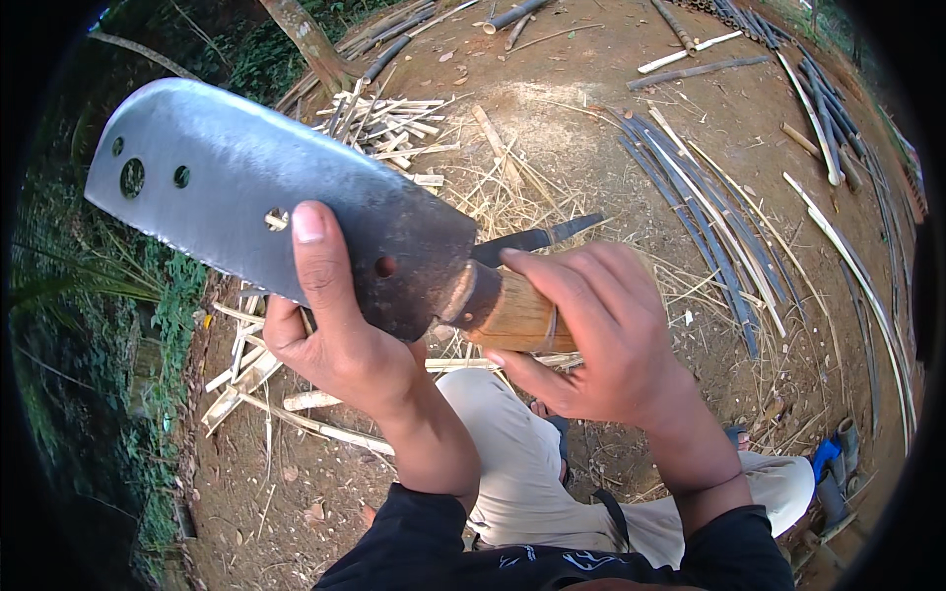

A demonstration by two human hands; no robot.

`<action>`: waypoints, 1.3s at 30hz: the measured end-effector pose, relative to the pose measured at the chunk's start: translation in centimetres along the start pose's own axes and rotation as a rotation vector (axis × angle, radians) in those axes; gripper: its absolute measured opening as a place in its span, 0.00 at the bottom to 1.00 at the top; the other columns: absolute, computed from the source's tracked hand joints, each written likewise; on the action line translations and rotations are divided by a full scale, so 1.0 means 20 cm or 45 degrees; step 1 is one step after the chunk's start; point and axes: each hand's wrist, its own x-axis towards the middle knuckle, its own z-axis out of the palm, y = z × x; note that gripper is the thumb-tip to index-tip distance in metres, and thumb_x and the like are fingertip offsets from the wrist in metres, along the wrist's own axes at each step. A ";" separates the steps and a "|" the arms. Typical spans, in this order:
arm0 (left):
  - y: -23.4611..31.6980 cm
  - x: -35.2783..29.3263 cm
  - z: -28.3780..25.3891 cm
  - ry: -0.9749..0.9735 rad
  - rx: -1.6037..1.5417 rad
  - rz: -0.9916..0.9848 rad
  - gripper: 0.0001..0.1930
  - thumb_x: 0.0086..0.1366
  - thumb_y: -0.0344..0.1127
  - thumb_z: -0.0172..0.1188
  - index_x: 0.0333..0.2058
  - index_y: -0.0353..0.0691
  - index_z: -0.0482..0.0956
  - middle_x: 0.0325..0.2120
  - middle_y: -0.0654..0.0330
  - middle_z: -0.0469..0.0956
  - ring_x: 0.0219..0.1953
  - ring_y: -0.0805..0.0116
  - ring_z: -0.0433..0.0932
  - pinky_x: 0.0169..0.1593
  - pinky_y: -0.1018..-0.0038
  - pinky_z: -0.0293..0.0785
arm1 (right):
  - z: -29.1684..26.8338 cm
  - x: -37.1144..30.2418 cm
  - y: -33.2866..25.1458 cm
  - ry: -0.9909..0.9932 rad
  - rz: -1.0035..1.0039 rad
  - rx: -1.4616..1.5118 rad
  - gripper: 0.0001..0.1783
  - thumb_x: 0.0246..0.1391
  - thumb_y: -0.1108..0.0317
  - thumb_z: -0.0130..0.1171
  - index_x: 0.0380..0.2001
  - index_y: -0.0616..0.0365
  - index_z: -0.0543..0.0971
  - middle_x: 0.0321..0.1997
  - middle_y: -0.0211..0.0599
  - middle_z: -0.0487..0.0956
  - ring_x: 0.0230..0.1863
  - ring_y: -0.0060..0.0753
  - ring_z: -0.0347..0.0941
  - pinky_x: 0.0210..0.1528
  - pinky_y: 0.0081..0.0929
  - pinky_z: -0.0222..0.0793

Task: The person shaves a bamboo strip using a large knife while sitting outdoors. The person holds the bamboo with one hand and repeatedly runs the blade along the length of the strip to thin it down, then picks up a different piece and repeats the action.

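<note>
A broad cleaver [236, 148] with several round holes in its dark steel blade is held up across the view, its rounded end toward the upper left. My left hand [345, 335] grips the blade near its base, thumb flat on the face and fingers behind it. My right hand [601, 325] is wrapped round the wooden handle [517, 315], which has a dark metal collar where it meets the blade. Behind the handle, a dark pointed piece [542, 236] shows in part; I cannot tell what it is.
Split bamboo pieces [394, 128] lie heaped beyond the blade, with pale shavings [493, 197] beside them. Long dark bamboo strips [690, 217] lie on the dirt at the right. Bamboo poles [828, 108] are at the far right. Green plants [99, 394] border the left.
</note>
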 end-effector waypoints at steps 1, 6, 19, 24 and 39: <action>0.00 0.01 0.00 0.000 -0.002 -0.022 0.14 0.61 0.38 0.66 0.33 0.30 0.80 0.27 0.58 0.80 0.25 0.74 0.80 0.30 0.79 0.77 | -0.01 -0.01 0.01 0.008 -0.009 -0.053 0.28 0.40 0.61 0.65 0.46 0.62 0.77 0.38 0.39 0.76 0.41 0.42 0.72 0.46 0.39 0.64; -0.01 0.01 0.02 0.058 0.023 -0.003 0.14 0.60 0.40 0.67 0.26 0.33 0.81 0.22 0.62 0.77 0.21 0.77 0.75 0.23 0.81 0.67 | -0.03 -0.06 0.04 0.053 0.013 -0.134 0.24 0.41 0.55 0.61 0.40 0.60 0.79 0.42 0.39 0.75 0.49 0.46 0.68 0.54 0.46 0.56; 0.01 -0.07 0.03 -0.129 -0.082 0.015 0.17 0.61 0.40 0.65 0.36 0.27 0.79 0.30 0.56 0.79 0.28 0.70 0.80 0.36 0.75 0.77 | -0.02 -0.07 0.07 0.180 0.107 0.264 0.21 0.33 0.74 0.56 0.38 0.63 0.82 0.32 0.38 0.79 0.35 0.39 0.74 0.47 0.34 0.64; 0.00 -0.08 0.04 -0.057 -0.039 0.053 0.17 0.61 0.39 0.64 0.36 0.27 0.79 0.29 0.56 0.79 0.28 0.71 0.80 0.34 0.76 0.76 | -0.04 -0.09 0.03 0.198 0.253 0.235 0.20 0.31 0.75 0.55 0.35 0.62 0.81 0.42 0.41 0.78 0.44 0.44 0.74 0.52 0.37 0.64; 0.02 -0.06 0.06 -0.036 0.055 -0.004 0.13 0.60 0.40 0.66 0.28 0.34 0.81 0.22 0.63 0.78 0.19 0.79 0.75 0.22 0.86 0.64 | -0.09 -0.08 -0.05 0.022 0.137 0.063 0.25 0.42 0.62 0.65 0.45 0.64 0.78 0.42 0.41 0.79 0.53 0.46 0.70 0.59 0.49 0.57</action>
